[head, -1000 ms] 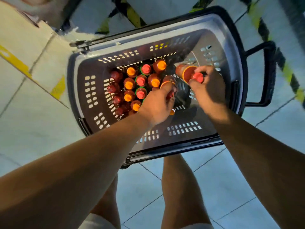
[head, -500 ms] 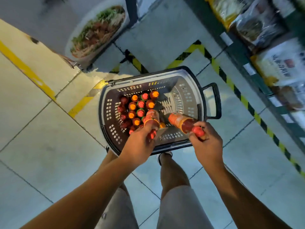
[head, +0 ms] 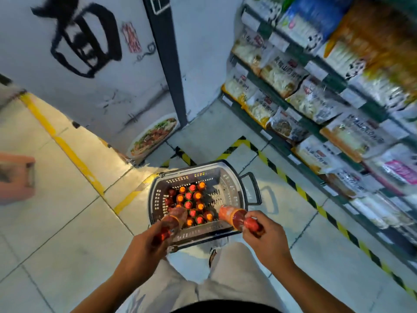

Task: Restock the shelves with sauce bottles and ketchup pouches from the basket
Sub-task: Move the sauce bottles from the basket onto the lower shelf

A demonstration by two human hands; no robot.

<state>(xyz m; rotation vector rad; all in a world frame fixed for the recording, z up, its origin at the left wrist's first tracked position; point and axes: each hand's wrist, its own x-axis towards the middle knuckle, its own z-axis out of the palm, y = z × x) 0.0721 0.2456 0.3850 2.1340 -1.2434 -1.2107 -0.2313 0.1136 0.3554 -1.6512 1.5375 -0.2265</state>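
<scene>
We observe a tiled floor (head: 56, 218) marked with yellow lines and yellow-black hazard tape. To the right stands a run of shelves (head: 334, 86) stocked with bagged goods (head: 282, 73); their labels are too blurred for us to read. Ahead is a white wall panel (head: 79, 41) bearing a large black brush character and, at its foot, a picture of a plated dish (head: 153, 137).

On the floor, directly before our feet, sits a grey shopping basket (head: 228, 184) with a black rim and a side handle (head: 253, 188) turned toward the shelves. Its left half holds a cluster of upright sauce bottles (head: 191, 204) with red and orange caps, packed close together. We see no ketchup pouches clearly enough to confirm.

Our left hand (head: 146, 247) is curled round the neck end of one sauce bottle, the left bottle (head: 173, 220), held above the basket's near edge with its base pointing away from us; the picture is blurred there. Our right hand (head: 268, 238) pinches the red cap end of a second, the right bottle (head: 232, 216), its orange-labelled body tilted over the basket's near right corner. The two held bottles are apart from each other.
</scene>
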